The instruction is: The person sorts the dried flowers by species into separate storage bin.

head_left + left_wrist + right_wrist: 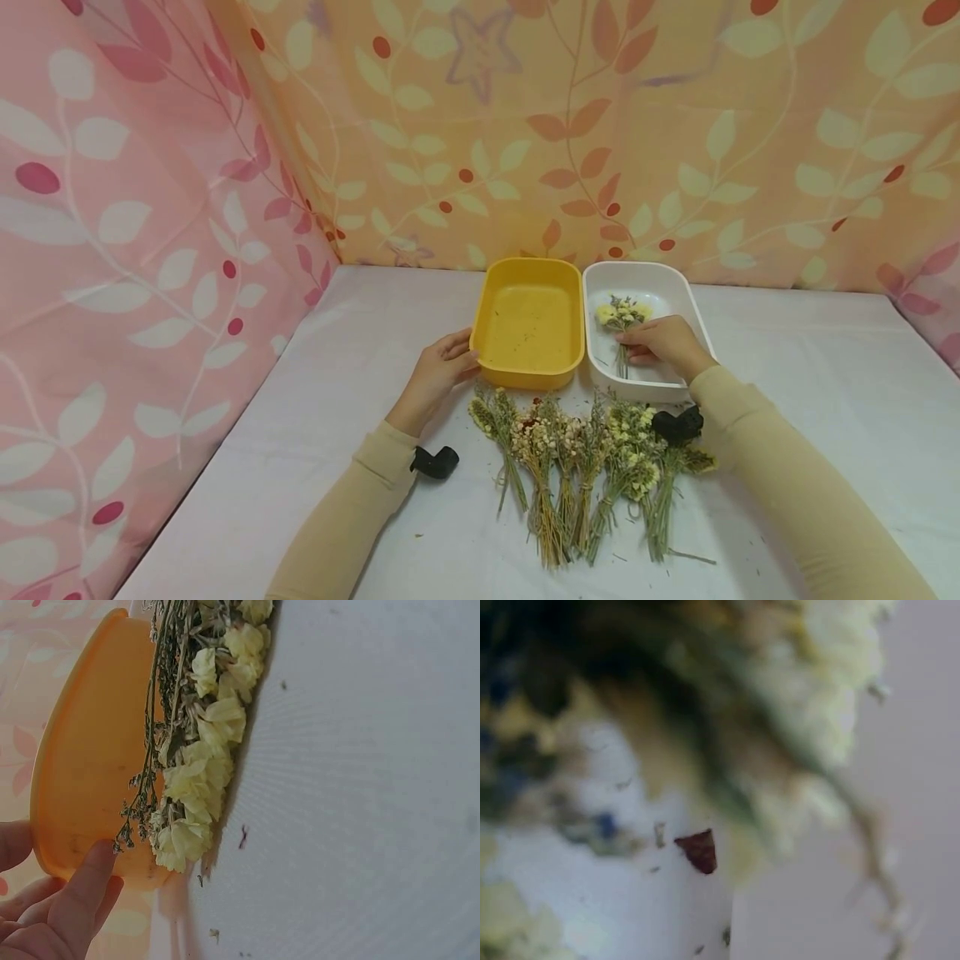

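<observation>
Sleeves (341,517): both arms are covered in tan cloth and stretched over the tabletop (270,467) from its near side; a black wrist piece (437,463) is seen at each cuff.
Loose bits: a stem piece (692,557) and small crumbs are scattered toward the near edge; a dark red fragment (699,851) is shown on a white surface in the right wrist view, where the flowers are badly blurred.
Flower bunches (536,442): dried heads in pale yellow, cream-pink and green are laid in a row, stems turned to the near edge, heads just beside the trays.
Left hand (437,373): mostly straight fingers are rested against the yellow tray's outer wall, at its near left corner.
Yellow tray (528,312): set toward the tabletop's far edge, its floor strewn with crumbs.
White tray (678,302): placed right beside the yellow one.
Right hand (670,340): reached over the white tray's right side, with stems pinched between thumb and fingers.
Held bunch (624,312): yellow heads are pointed toward the far edge, within the white tray; whether its floor is touched cannot be told.
Backdrop (450,192): orange leaf-printed cloth is hung beyond the far edge, marked with a purple star outline (482,90).
</observation>
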Tool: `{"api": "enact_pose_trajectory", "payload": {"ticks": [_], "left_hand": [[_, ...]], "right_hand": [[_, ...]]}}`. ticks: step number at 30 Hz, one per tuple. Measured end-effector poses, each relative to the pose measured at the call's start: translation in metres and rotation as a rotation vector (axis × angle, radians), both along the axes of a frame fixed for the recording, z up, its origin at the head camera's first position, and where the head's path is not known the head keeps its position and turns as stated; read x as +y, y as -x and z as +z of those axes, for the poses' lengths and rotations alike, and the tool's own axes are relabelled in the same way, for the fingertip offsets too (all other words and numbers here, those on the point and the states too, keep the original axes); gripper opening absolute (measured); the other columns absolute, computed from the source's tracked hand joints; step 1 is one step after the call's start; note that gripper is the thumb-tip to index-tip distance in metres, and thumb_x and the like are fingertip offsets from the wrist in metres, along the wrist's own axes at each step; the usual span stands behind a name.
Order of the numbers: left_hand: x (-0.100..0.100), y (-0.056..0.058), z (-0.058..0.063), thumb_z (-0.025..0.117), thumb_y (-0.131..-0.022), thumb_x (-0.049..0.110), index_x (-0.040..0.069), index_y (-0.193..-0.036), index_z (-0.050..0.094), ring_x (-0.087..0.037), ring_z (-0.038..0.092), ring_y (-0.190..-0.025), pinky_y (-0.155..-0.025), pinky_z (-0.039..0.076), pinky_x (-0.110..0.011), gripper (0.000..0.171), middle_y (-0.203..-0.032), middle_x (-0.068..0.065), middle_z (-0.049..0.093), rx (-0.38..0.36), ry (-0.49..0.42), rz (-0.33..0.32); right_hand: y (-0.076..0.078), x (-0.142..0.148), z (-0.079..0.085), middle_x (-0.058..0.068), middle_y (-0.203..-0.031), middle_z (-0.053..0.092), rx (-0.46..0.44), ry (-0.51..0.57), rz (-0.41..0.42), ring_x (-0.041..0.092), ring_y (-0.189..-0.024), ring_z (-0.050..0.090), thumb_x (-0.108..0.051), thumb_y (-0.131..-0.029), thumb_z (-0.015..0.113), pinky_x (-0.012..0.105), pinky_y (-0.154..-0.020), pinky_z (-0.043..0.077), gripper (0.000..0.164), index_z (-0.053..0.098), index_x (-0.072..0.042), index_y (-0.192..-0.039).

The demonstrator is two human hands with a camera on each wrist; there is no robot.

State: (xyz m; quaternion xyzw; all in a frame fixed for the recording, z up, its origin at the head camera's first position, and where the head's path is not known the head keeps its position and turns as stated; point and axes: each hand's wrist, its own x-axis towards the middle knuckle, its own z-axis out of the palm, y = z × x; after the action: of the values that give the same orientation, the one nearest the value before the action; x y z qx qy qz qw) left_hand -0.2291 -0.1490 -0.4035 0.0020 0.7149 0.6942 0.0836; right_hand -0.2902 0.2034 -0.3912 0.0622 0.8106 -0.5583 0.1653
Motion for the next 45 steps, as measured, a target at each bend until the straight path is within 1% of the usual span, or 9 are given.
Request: {"api": "enact_pose_trajectory", "payload": {"ticks": [6, 11, 16, 21, 26, 30, 33, 40, 45], "left_hand": [[0.000, 0.000, 0.000, 0.057, -0.101, 0.007, 0.006, -0.150, 0.043, -0.035, 0.059, -0.126, -0.099, 0.057, -0.036, 0.051, -0.147, -0.019, 0.052, 0.006, -0.002, 0.000], [0.000, 0.000, 0.000, 0.057, -0.101, 0.008, 0.006, -0.149, 0.045, -0.035, 0.060, -0.126, -0.099, 0.056, -0.036, 0.050, -0.146, -0.018, 0.053, 0.006, -0.004, -0.002], [0.000, 0.000, 0.000, 0.057, -0.101, 0.008, 0.006, -0.149, 0.044, -0.036, 0.059, -0.127, -0.100, 0.056, -0.038, 0.050, -0.147, -0.019, 0.053, 0.007, -0.002, -0.001], [0.001, 0.000, 0.000, 0.057, -0.101, 0.008, 0.005, -0.149, 0.044, -0.036, 0.057, -0.129, -0.102, 0.055, -0.039, 0.050, -0.147, -0.019, 0.052, 0.002, 0.002, -0.003], [0.001, 0.000, 0.001, 0.057, -0.101, 0.008, 0.005, -0.149, 0.044, -0.036, 0.057, -0.129, -0.102, 0.055, -0.039, 0.050, -0.147, -0.019, 0.052, 0.002, 0.003, -0.002], [0.000, 0.000, 0.001, 0.057, -0.101, 0.008, 0.005, -0.150, 0.043, -0.036, 0.058, -0.128, -0.101, 0.055, -0.038, 0.051, -0.148, -0.019, 0.052, 0.003, 0.000, -0.001], [0.001, 0.000, 0.001, 0.058, -0.101, 0.008, 0.005, -0.149, 0.044, -0.035, 0.059, -0.127, -0.100, 0.056, -0.037, 0.050, -0.147, -0.019, 0.053, -0.002, 0.001, 0.004], [0.000, 0.001, 0.000, 0.057, -0.100, 0.006, 0.004, -0.149, 0.044, -0.036, 0.059, -0.126, -0.098, 0.057, -0.035, 0.051, -0.147, -0.020, 0.053, -0.006, -0.019, 0.013], [0.001, 0.001, -0.001, 0.057, -0.100, 0.005, 0.004, -0.149, 0.044, -0.036, 0.058, -0.128, -0.099, 0.057, -0.036, 0.051, -0.147, -0.020, 0.052, 0.000, -0.030, 0.005]], "right_hand": [[-0.001, -0.001, 0.002, -0.006, -0.066, 0.070, 0.036, -0.051, 0.026, 0.004, -0.060, 0.067, -0.021, -0.094, 0.071, 0.022, -0.065, 0.062, 0.046, 0.062, 0.013, -0.124], [-0.003, 0.000, 0.002, -0.004, -0.067, 0.072, 0.056, -0.074, 0.027, 0.007, -0.062, 0.070, -0.021, -0.094, 0.069, 0.024, -0.066, 0.062, 0.044, 0.064, 0.013, -0.121], [-0.004, 0.002, 0.003, -0.002, -0.068, 0.074, 0.056, -0.081, 0.022, 0.007, -0.065, 0.072, -0.021, -0.095, 0.068, 0.025, -0.068, 0.063, 0.045, 0.063, 0.014, -0.123], [-0.007, 0.006, 0.008, 0.000, -0.073, 0.076, 0.065, -0.084, 0.041, 0.007, -0.067, 0.073, -0.019, -0.095, 0.067, 0.025, -0.070, 0.063, 0.045, 0.061, 0.015, -0.125], [-0.010, 0.013, 0.016, -0.006, -0.078, 0.077, 0.093, -0.106, 0.059, 0.003, -0.073, 0.073, -0.022, -0.097, 0.066, 0.023, -0.074, 0.062, 0.046, 0.061, 0.012, -0.128], [-0.018, 0.014, 0.026, -0.010, -0.080, 0.077, 0.129, -0.074, 0.068, 0.002, -0.077, 0.074, -0.022, -0.097, 0.066, 0.022, -0.078, 0.062, 0.048, 0.059, 0.013, -0.130], [-0.027, 0.015, 0.032, -0.011, -0.082, 0.077, 0.151, -0.044, 0.075, 0.002, -0.079, 0.074, -0.023, -0.096, 0.067, 0.024, -0.080, 0.062, 0.051, 0.057, 0.014, -0.130], [-0.053, 0.013, 0.041, -0.009, -0.086, 0.077, 0.168, -0.067, 0.097, 0.005, -0.081, 0.075, -0.032, -0.094, 0.070, 0.031, -0.083, 0.062, 0.054, 0.062, 0.011, -0.127], [-0.067, 0.015, 0.043, -0.009, -0.091, 0.077, 0.183, -0.069, 0.102, 0.006, -0.086, 0.075, -0.037, -0.093, 0.070, 0.028, -0.084, 0.062, 0.058, 0.062, 0.008, -0.128]]}}
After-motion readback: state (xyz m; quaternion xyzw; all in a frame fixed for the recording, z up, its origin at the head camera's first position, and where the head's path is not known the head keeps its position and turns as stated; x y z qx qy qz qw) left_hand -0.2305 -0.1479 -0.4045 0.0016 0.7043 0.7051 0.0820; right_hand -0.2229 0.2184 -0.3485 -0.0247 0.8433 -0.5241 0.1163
